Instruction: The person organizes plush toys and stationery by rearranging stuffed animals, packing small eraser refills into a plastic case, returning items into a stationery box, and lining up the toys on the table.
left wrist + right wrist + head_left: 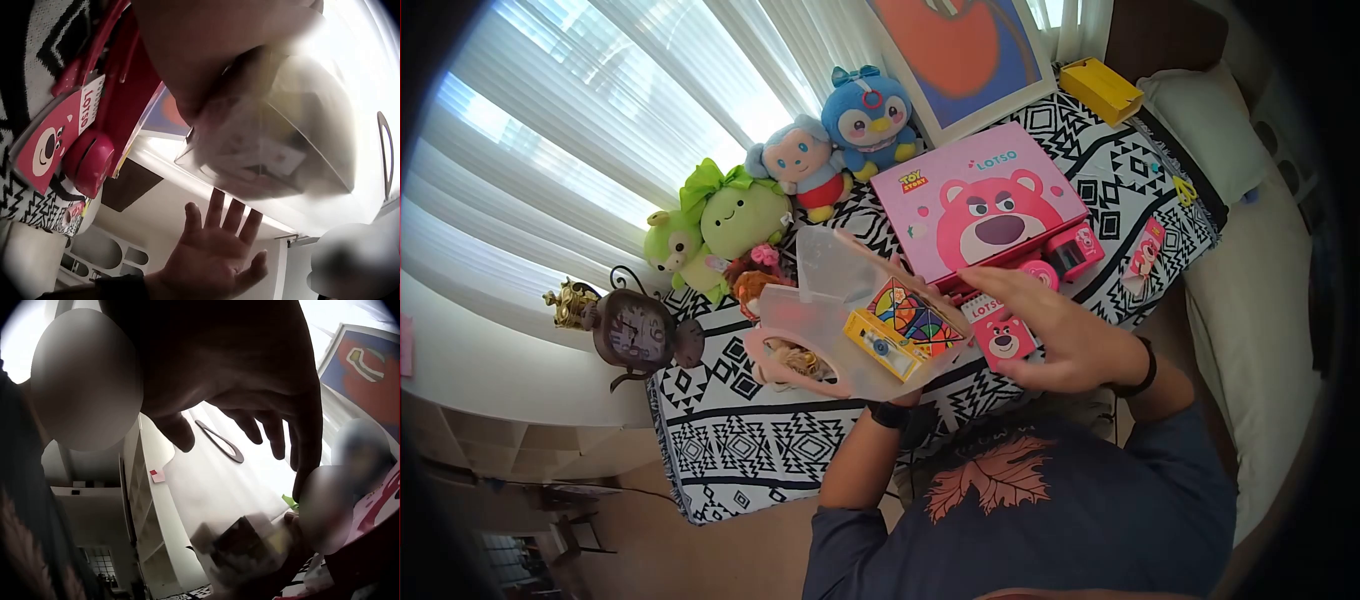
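Note:
A translucent plastic bin (810,315) with a pinkish rim and an oval handle hole is held up tilted over the patterned cloth. My left hand (225,50) grips it; in the head view that hand is mostly hidden by the bin, with only the wrist showing below. Inside lie a yellow box (885,345) with a window front and a box with a colourful stained-glass pattern (915,315). To the right of the bin, my right hand (1060,335) is raised with fingers extended and holds nothing. It hovers over a pink LOTSO notepad (1005,342).
A large pink LOTSO box (980,195) stands behind, with a pink holder (1075,250) and a packaged card (1145,252) beside it. Several plush toys (745,212) line the curtain side. A clock (635,330) stands left, a yellow box (1102,90) far right.

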Demonstrator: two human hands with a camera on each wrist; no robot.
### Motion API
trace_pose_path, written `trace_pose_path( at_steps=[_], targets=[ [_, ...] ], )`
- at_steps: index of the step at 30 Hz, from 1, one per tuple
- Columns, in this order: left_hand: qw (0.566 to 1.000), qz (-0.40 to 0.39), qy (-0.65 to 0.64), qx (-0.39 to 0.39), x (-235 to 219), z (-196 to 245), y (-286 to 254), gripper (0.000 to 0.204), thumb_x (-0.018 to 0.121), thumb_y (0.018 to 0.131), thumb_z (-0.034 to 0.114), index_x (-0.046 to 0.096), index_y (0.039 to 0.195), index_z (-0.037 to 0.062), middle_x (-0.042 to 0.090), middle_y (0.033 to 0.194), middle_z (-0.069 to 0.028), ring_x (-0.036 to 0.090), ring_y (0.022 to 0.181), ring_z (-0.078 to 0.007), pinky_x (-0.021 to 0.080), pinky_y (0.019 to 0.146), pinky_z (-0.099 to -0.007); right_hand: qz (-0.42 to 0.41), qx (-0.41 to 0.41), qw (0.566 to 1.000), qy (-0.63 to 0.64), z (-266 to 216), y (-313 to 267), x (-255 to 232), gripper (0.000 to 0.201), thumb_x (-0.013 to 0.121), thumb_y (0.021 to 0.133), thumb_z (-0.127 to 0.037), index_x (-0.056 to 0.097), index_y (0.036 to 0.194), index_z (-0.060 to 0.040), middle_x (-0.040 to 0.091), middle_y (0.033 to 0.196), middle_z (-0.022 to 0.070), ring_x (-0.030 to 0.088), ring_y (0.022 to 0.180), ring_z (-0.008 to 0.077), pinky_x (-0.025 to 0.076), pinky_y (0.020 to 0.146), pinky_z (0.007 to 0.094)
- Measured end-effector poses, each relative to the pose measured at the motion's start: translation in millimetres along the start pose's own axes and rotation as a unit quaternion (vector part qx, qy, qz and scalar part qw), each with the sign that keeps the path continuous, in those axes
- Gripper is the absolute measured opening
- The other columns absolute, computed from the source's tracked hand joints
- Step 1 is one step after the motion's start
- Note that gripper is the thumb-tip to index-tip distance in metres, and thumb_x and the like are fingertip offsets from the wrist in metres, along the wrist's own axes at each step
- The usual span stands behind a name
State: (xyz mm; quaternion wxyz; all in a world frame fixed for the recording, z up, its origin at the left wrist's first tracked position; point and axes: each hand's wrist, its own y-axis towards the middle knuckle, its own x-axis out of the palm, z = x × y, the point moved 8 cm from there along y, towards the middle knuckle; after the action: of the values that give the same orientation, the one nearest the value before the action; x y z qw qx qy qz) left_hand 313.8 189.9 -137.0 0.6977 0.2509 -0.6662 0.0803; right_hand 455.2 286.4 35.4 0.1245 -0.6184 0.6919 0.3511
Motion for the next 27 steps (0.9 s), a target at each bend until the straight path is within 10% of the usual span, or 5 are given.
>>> trace_pose_path(
  at_steps=[5, 13, 18, 23, 27],
  targets=[
    [0.95, 0.135, 0.261, 0.103, -15, 18, -19, 0.085, 0.033, 0.107, 0.075, 0.035, 0.165, 0.0132, 0.051, 0.159, -0.0126, 0.051, 0.145, -0.0322, 0.041, 0.123, -0.0518, 0.096, 0.064, 0.993, -0.009, 31, -12, 80, 0.131, 0.094, 0.08, -0.037, 0.004, 0.166, 0.0056, 0.042, 0.155, 0.0331, 0.047, 0.147, 0.0421, 0.041, 0.12, 0.0502],
    [0.948, 0.06, 0.309, 0.043, 8, -5, -9, 0.109, 0.037, 0.1, 0.085, 0.02, 0.172, 0.0056, 0.038, 0.17, -0.0137, 0.038, 0.155, -0.0323, 0.028, 0.129, -0.0507, 0.288, 0.087, 0.937, 0.175, 78, -22, 32, 0.067, 0.088, 0.085, -0.005, 0.055, 0.143, 0.0014, 0.065, 0.131, 0.012, 0.064, 0.123, 0.0206, 0.053, 0.106, 0.0381],
    [0.94, 0.079, 0.329, 0.036, 3, -4, -1, 0.097, 0.041, 0.104, 0.074, 0.025, 0.169, 0.0025, 0.046, 0.161, -0.0207, 0.044, 0.15, -0.035, 0.033, 0.126, -0.0491, 0.34, 0.1, 0.922, 0.158, 131, -24, -80, 0.067, 0.085, 0.088, -0.001, 0.051, 0.145, 0.0021, 0.063, 0.137, 0.0112, 0.065, 0.125, 0.0208, 0.054, 0.106, 0.0358],
    [0.908, 0.171, 0.377, 0.063, -28, 24, -12, 0.042, 0.05, 0.114, 0.035, 0.061, 0.136, 0.0004, 0.067, 0.108, -0.0077, 0.066, 0.101, -0.0172, 0.055, 0.085, -0.0286, 0.421, 0.075, 0.902, -0.063, 224, -34, -206, 0.075, 0.084, 0.088, -0.006, 0.043, 0.15, 0.0018, 0.064, 0.137, 0.0139, 0.066, 0.125, 0.0219, 0.055, 0.105, 0.036],
    [0.822, 0.243, 0.484, 0.176, 1, 54, -17, 0.019, 0.063, 0.11, 0.015, 0.071, 0.114, -0.0014, 0.065, 0.084, -0.0005, 0.061, 0.071, -0.0093, 0.045, 0.057, -0.021, 0.458, 0.111, 0.856, -0.21, 261, -52, -251, 0.085, 0.086, 0.083, -0.012, 0.038, 0.15, 0.0021, 0.063, 0.137, 0.0212, 0.064, 0.13, 0.0325, 0.051, 0.11, 0.0403]
  ],
)
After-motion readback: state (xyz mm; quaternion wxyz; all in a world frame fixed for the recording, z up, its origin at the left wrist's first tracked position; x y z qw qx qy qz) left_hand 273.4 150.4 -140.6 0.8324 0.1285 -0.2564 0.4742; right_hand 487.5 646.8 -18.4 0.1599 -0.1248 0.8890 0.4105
